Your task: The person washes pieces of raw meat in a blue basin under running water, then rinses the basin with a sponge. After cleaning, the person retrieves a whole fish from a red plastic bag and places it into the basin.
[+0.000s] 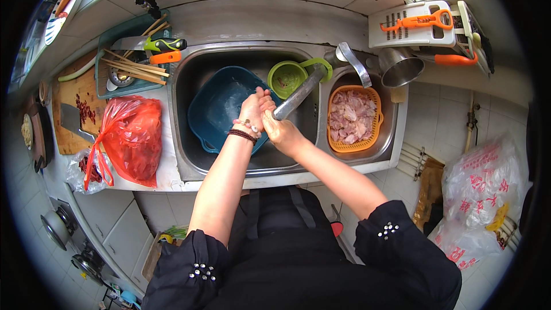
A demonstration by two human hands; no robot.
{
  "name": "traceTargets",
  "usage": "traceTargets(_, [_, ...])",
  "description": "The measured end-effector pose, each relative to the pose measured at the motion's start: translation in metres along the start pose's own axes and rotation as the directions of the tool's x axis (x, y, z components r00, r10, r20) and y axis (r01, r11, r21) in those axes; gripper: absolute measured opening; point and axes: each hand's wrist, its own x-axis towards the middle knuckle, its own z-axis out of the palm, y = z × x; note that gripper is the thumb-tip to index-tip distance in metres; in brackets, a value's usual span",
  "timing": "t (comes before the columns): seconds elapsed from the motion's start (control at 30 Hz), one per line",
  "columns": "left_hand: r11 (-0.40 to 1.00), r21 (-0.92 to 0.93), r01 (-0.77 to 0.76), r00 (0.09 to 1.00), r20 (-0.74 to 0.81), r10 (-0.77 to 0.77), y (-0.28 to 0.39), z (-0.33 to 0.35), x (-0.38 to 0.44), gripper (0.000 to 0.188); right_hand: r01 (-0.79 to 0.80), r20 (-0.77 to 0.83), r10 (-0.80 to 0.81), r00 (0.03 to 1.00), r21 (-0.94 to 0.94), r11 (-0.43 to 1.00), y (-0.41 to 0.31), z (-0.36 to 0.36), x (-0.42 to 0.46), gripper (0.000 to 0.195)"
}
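My left hand, with beaded bracelets at its wrist, meets my right hand just below the mouth of a metal faucet spout. The hands touch each other, and no object shows in either. Fingers of the left look bent; those of the right are partly hidden. Beneath them a dark blue plastic basin sits in the larger bowl of a steel sink, with whitish water in it. Beside the spout rests a green plastic strainer with small scraps inside.
An orange basket of raw meat pieces occupies the smaller bowl. Left lie a red plastic bag, a cleaver on a cutting board, and a knife over a teal tray. A steel cup stands right.
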Motion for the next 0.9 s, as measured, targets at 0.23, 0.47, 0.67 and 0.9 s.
traceTargets(0.23, [0.870,0.490,-0.047,0.975,-0.169,0.148,-0.032,-0.021,0.006,0.033,-0.459,0.024,0.567,0.824,0.614,0.642,-0.013,0.008,0.014,0.037])
traceTargets(0.47, [0.999,-0.039,0.000,0.953,0.303,0.012,-0.012,-0.022,-0.002,0.056,0.347,0.017,0.426,0.904,0.553,-0.758,-0.022,0.024,0.035,0.047])
traceTargets(0.67, [0.998,-0.008,-0.057,0.969,0.240,0.057,-0.037,-0.014,-0.019,0.068,0.097,0.332,0.570,0.751,0.799,-0.593,-0.003,0.019,0.072,0.046])
traceTargets(0.9, [0.989,0.114,0.095,0.995,-0.015,-0.094,-0.046,-0.024,-0.007,0.043,-0.380,-0.169,0.564,0.808,0.582,0.719,0.021,0.032,0.059,0.037])
